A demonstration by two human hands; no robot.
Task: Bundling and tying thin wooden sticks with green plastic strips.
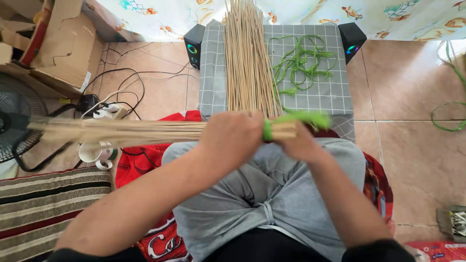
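left hand (232, 137) grip closed round stick bundle (121, 131), right hand (301, 143) pinching green cord (291, 119) (blurred)

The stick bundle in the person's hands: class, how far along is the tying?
Done: green string already wraps one end of the stick bundle. In hand: left hand grips the bundle, right hand works at the string. Left: loose sticks and more green strands lie on the grey checked stool.

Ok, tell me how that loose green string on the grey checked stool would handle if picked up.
The green string lies in limp, tangled loops, so it is probably floppy and would likely lift as a clump. It looks thin, hence probably very light. It may snag on the stick pile beside it.
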